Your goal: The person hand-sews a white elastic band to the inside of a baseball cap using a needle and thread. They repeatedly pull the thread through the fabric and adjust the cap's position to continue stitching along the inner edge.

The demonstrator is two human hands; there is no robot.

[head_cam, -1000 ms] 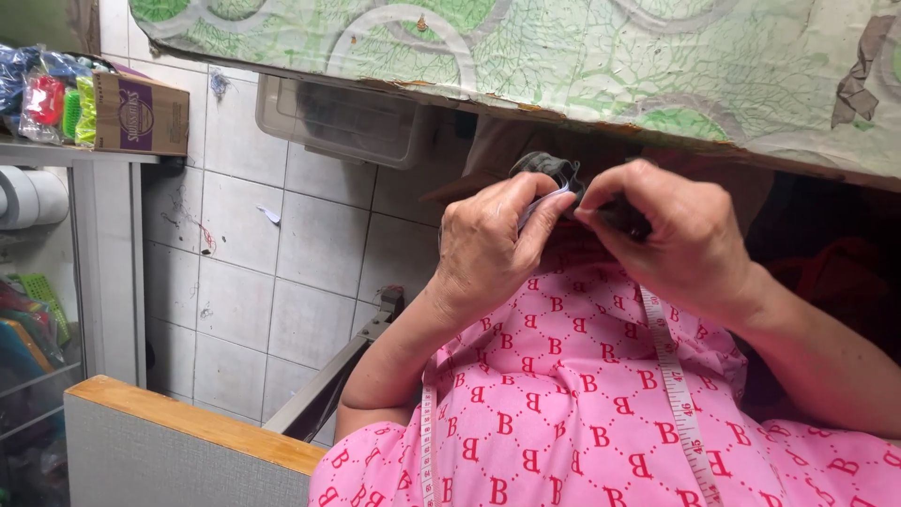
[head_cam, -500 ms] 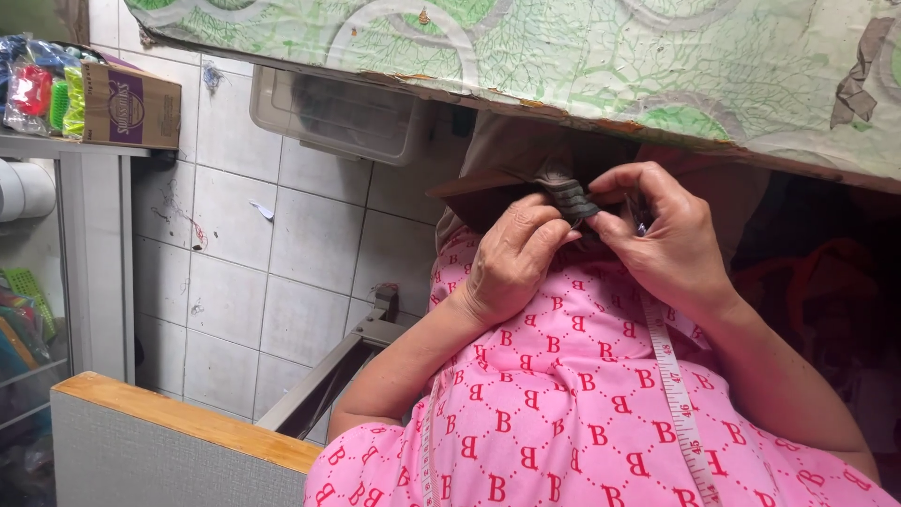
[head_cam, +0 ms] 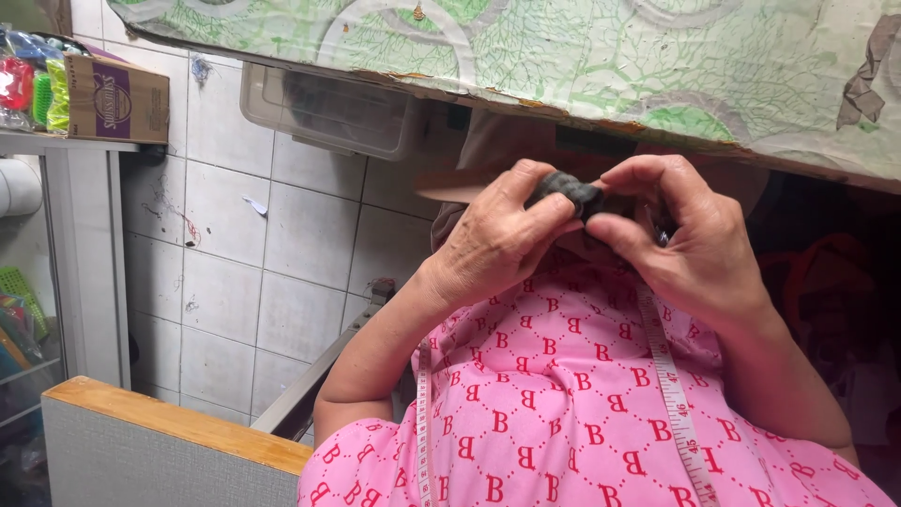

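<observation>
My left hand [head_cam: 493, 246] and my right hand [head_cam: 699, 246] meet in front of my chest, just under the table's edge. Between their fingertips they pinch a small dark ribbed piece [head_cam: 569, 191]; what it is I cannot tell. A flat brown piece [head_cam: 452, 185] sticks out to the left behind my left hand, its far end hidden by the fingers. A white measuring tape [head_cam: 668, 376] hangs over my pink patterned top [head_cam: 554, 413].
A table edge with a worn green patterned cover [head_cam: 601, 56] runs across the top. A clear plastic box [head_cam: 328, 113] hangs below it against the white tiled wall [head_cam: 282, 244]. A cardboard box [head_cam: 117, 99] sits on a shelf at left. A wooden-topped grey panel [head_cam: 169, 441] stands at lower left.
Both hands have stayed together on the dark piece, shifting slightly lower and turning it between the fingers. The view has moved a little.
</observation>
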